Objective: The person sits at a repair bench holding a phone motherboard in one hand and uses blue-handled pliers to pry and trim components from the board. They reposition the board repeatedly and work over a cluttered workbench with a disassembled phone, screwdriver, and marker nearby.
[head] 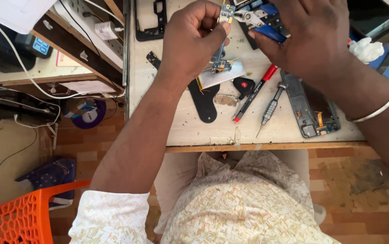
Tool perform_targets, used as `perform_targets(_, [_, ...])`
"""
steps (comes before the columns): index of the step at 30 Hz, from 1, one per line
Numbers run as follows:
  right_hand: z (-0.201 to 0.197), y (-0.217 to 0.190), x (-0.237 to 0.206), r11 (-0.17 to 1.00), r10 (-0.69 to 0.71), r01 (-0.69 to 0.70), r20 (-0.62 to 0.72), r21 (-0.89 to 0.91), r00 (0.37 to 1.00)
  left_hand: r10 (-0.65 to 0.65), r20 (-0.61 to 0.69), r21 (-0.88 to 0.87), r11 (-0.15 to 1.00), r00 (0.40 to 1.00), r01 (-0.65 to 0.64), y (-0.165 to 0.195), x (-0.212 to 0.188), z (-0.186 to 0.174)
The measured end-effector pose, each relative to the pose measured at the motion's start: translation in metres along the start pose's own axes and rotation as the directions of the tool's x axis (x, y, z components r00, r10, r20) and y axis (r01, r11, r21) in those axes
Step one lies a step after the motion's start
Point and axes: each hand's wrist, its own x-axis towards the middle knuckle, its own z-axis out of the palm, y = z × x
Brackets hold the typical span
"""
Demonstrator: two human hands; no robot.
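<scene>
A narrow circuit board (222, 38), long and thin with small parts at both ends, stands nearly upright above the pale worktable (181, 122), its lower end just over a flat silver battery (221, 74). The left hand (192, 38) is closed on it: thumb and fingertips pinch the upper part of the strip, with the rest of the fingers curled in. The right hand (314, 38) is wrapped around the blue handles of a pair of small pliers (257, 20); its fingers are folded over the grips, and the metal nose meets the top end of the board, just beside the left thumb. Whether the nose is actually biting the board is too small to tell. A thin silver bangle (377, 110) sits on the right wrist.

On the table below the hands lie a black paddle-shaped tool (202, 101), a red and black pen (254, 92), a slim metal screwdriver (270, 108) and an opened phone body (312, 108) showing its insides. A black phone frame (151, 22) rests near the far edge, and an orange plastic chair (20, 217) stands on the floor at the left.
</scene>
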Motion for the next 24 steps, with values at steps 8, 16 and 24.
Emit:
perform_targets(8, [0.0012,0.0003,-0.0013,1.000,0.009,-0.009,0.012,-0.010,1.000,0.043,0.021,-0.011,0.999,0.999,-0.042,-0.0008,-0.0008,-0.0012])
perform_targets(16, [-0.0016,0.0016,0.0011,1.000,-0.014,0.014,0.031,0.012,0.999,0.052,0.035,-0.056,0.997,0.998,-0.050,-0.0010,-0.0002,-0.0015])
perform_targets(24, [-0.0007,0.0039,-0.0062,0.999,-0.044,0.044,0.031,-0.010,0.999,0.041,0.038,-0.030,0.999,0.998,-0.040,-0.0015,0.0003,-0.0023])
